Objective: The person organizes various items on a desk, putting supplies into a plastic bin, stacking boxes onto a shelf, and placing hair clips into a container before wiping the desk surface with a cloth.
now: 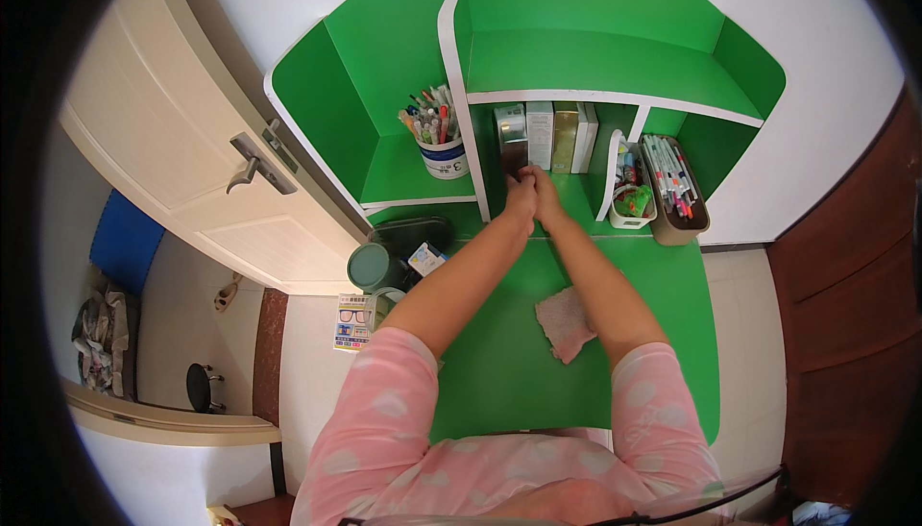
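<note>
Both my arms reach forward over the green desk to the middle lower compartment of its shelf unit. My left hand (521,200) and my right hand (542,193) are close together at the lower end of a shiny silver and dark box (512,138). The fingers are partly hidden, so whether they grip the box is unclear. Right of it stand a white box (539,135), a gold box (565,138) and another pale box (586,138), side by side and upright. A pinkish cloth (565,323) lies crumpled on the desk beside my right forearm.
A tub of pens (443,159) stands in the left compartment. At right are a white basket (634,221) and a brown holder (681,230) with pens. A green-lidded container (369,267) and small box (426,259) sit at the desk's left; a door (209,144) stands beyond.
</note>
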The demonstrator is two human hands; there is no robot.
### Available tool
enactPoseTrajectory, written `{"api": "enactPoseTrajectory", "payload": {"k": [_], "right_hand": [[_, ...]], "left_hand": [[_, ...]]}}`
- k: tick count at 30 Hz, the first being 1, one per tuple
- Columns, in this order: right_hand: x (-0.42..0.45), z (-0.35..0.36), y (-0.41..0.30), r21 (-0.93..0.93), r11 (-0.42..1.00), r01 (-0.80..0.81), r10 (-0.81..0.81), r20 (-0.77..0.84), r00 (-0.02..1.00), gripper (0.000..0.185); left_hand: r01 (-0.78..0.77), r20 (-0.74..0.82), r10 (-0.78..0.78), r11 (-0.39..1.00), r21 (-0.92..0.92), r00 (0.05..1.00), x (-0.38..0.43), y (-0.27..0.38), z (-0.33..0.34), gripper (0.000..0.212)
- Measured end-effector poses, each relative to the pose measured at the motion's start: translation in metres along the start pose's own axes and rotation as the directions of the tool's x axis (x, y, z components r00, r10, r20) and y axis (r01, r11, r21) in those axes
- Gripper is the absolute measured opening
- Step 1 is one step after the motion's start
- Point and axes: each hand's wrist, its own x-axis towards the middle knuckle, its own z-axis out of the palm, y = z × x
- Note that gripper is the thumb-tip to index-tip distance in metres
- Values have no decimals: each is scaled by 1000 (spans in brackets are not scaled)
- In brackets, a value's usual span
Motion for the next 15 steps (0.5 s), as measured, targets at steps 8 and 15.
{"api": "enactPoseTrajectory", "payload": {"k": [8, 15], "right_hand": [[-16, 3, -17, -448, 877, 174, -155, 81, 985, 29], [-61, 58, -104, -691, 549, 471, -317, 349, 882, 44]], "left_hand": [[28, -62, -24, 997, 69, 998, 15, -2, 2, 54], [-190, 176, 192, 981, -28, 965, -65, 60, -25, 30]]}}
